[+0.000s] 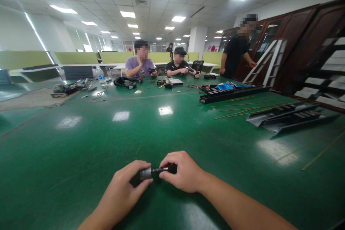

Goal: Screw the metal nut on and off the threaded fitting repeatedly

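Observation:
My left hand [122,187] grips a small motor [146,174], a grey metal cylinder, between thumb and fingers. From its right end a thin dark shaft [159,169] with ridges like a screw thread points to the right. The thumb and index finger of my right hand [183,172] close around the tip of that shaft. A bit of dark red shows inside the curl of the right fingers; I cannot make out what it is. Both hands are just above the near part of the green table [88,151].
Black metal channels [283,118] and thin rods [242,109] lie at the right. Farther back are a long black tray [234,93] with blue packets, headphones [125,82], a bottle [101,77] and small parts. Two people sit opposite; another stands near a stepladder [269,63].

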Available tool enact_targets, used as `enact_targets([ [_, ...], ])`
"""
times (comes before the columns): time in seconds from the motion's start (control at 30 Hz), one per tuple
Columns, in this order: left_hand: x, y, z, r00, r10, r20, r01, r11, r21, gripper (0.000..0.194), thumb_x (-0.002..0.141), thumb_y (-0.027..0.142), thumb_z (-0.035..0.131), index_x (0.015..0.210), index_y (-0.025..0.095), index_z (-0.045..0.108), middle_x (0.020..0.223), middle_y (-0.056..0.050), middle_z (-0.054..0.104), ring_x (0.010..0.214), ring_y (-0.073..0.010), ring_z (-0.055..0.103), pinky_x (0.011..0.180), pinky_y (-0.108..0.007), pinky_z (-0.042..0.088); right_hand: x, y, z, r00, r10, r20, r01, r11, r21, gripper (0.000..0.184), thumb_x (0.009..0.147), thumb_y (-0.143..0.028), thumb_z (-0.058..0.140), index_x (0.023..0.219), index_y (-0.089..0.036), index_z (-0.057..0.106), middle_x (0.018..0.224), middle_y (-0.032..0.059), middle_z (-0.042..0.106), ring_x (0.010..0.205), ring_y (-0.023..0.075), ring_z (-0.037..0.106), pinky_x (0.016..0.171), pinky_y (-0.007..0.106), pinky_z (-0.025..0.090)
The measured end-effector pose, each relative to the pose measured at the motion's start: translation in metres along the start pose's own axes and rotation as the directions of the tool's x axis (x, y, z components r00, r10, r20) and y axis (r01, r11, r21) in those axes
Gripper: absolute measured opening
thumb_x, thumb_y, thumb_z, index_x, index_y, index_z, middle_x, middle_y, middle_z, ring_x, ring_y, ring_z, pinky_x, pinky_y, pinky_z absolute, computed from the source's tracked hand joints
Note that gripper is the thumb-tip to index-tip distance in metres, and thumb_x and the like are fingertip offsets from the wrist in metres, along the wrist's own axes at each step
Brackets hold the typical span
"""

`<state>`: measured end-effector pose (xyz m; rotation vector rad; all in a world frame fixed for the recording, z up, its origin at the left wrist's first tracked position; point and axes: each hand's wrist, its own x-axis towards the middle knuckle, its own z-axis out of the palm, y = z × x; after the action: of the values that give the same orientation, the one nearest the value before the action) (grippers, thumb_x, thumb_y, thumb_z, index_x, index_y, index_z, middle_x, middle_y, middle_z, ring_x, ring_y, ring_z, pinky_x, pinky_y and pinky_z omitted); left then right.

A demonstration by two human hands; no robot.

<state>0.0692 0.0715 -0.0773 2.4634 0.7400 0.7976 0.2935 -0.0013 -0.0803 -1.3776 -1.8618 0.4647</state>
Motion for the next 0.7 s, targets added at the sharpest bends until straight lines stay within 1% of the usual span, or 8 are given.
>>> enact_targets([
  [0.3, -0.0010, -0.0027, 0.0004, 1.000, -0.014, 0.011, 0.014, 1.000, 0.002, 0.026, 0.086, 0.028, 0.068, 0.111, 0.031, 0.062, 0.106, 0.003, 0.069, 0.098, -0.0156, 0.066, 0.089, -0.025, 0.053, -0.0009, 0.0000, -0.0001, 1.000, 0.004, -0.014, -0.004, 1.000, 0.003, 0.009, 0.078, -0.025, 0.071, 0.085, -0.019, 0.071, 0.077, 0.0002, 0.069, 0.071, 0.0133, 0.062, 0.068, 0.024, 0.043],
  [0.5, -0.0005, -0.0035, 0.0008, 1.000, -0.015, -0.005, 0.015, 1.000, 0.002, 0.025, 0.085, 0.028, 0.069, 0.109, 0.032, 0.063, 0.104, 0.004, 0.070, 0.096, -0.0151, 0.067, 0.087, -0.024, 0.053, -0.0004, 0.0027, 0.0005, 1.000, 0.000, -0.030, 0.000, 1.000, 0.013, 0.009, 0.077, -0.023, 0.072, 0.085, -0.019, 0.071, 0.078, -0.0001, 0.069, 0.072, 0.0129, 0.062, 0.068, 0.023, 0.043],
  [0.7, 0.0001, -0.0032, 0.0003, 1.000, -0.012, -0.020, 0.012, 1.000, 0.006, 0.025, 0.083, 0.028, 0.069, 0.107, 0.032, 0.064, 0.103, 0.004, 0.070, 0.096, -0.0159, 0.067, 0.086, -0.024, 0.053, 0.0001, 0.0019, -0.0012, 1.000, 0.024, -0.019, -0.024, 0.999, 0.024, 0.016, 0.074, -0.031, 0.077, 0.084, -0.019, 0.072, 0.076, -0.0001, 0.069, 0.070, 0.0134, 0.062, 0.068, 0.023, 0.043],
])
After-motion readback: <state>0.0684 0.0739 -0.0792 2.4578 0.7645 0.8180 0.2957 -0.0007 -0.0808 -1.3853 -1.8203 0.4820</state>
